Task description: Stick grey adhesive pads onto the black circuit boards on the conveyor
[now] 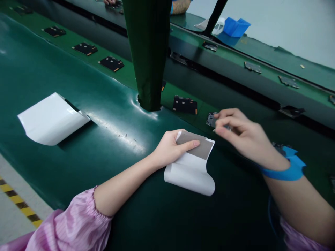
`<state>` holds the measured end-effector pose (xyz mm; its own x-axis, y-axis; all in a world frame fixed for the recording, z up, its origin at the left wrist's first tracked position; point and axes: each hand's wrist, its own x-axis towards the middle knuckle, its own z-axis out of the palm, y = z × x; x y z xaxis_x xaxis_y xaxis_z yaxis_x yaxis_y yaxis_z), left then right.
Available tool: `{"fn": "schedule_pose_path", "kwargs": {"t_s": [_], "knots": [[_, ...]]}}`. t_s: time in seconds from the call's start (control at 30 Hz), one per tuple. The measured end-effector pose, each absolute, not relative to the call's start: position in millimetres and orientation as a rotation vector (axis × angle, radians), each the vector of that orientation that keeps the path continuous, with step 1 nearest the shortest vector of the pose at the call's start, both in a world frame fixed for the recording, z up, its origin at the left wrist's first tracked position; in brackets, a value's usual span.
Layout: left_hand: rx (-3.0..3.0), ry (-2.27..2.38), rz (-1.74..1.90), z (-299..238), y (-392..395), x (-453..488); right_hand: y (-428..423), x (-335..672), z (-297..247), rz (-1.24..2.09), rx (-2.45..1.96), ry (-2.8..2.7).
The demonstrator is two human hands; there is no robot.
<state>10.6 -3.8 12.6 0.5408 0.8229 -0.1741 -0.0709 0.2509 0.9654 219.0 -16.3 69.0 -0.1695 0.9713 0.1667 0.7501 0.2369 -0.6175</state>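
Observation:
My left hand (169, 148) grips a curled white backing sheet (191, 179), its thumb pressed on the grey rectangular film (202, 150) at the upper end. The lower part of the sheet rolls under itself. At the right, my right hand (242, 134) is closed in a pinch over a small grey circuit board (209, 119). Whatever lies between its fingertips is too small or blurred to name, and the hand covers part of the board. A blue wrist strap (284, 170) goes round my right wrist.
Another white sheet (49, 118) lies bent on the green mat (91, 157). Dark boards (185, 105) line the green strip beyond. A green post (148, 52) rises mid-view. At the back are a blue bin (237, 27) and another person's arm (180, 6).

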Motion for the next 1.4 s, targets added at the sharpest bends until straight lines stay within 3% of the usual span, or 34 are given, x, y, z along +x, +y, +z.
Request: {"fn": "schedule_pose_path", "kwargs": {"t_s": [0.1,0.4,0.93,1.17,1.4], "knots": [[1.208,0.79,0.696,11,-3,11,18,230,62,0.515,-1.627,-1.878],[1.204,0.804,0.678,12,-4,11,117,263,19,0.675,-1.735,-2.234],[1.214,0.804,0.68,11,-3,11,102,280,16,0.69,-1.955,-2.194],[1.225,0.8,0.671,10,-3,11,65,241,36,0.331,-2.352,-1.716],[1.262,0.802,0.707,7,-3,10,34,163,44,0.153,-2.643,-1.794]]}}
